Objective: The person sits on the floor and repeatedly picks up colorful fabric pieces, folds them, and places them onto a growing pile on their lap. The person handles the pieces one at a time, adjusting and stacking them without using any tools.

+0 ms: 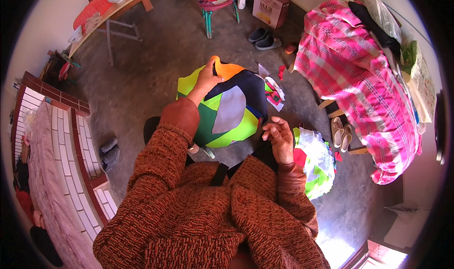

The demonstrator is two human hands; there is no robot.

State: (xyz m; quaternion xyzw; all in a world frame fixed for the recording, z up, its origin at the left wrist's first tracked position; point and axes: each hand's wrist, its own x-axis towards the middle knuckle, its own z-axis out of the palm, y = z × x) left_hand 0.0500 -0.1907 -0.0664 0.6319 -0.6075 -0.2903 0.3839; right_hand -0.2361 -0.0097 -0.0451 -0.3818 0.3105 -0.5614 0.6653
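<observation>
The fingers of the left hand are closed on the far edge of a patchwork, at its orange corner. The right hand is just beside the patchwork's near right edge, its fingers loosely bent and partly apart; whether they hold something thin, such as a thread, cannot be told.

The patchwork is spread in front of the person, above the floor. It is roughly round, with no clear long axis. Its orange corner points away from the person, lime pieces edge its left and near sides, and a dark band runs down its right. The grey patch in its middle slants from far right to near left.

The left forearm slants up and inward, reaching over the patchwork's left side. The right arm is bent more, wrist low, fingers pointing away and curling toward the patchwork.

Right of the patchwork lie small scraps; nearer, a bright heap of cloth. Farther right hangs a pink plaid cloth. Beyond the patchwork are dark slippers and a green-legged stool.
</observation>
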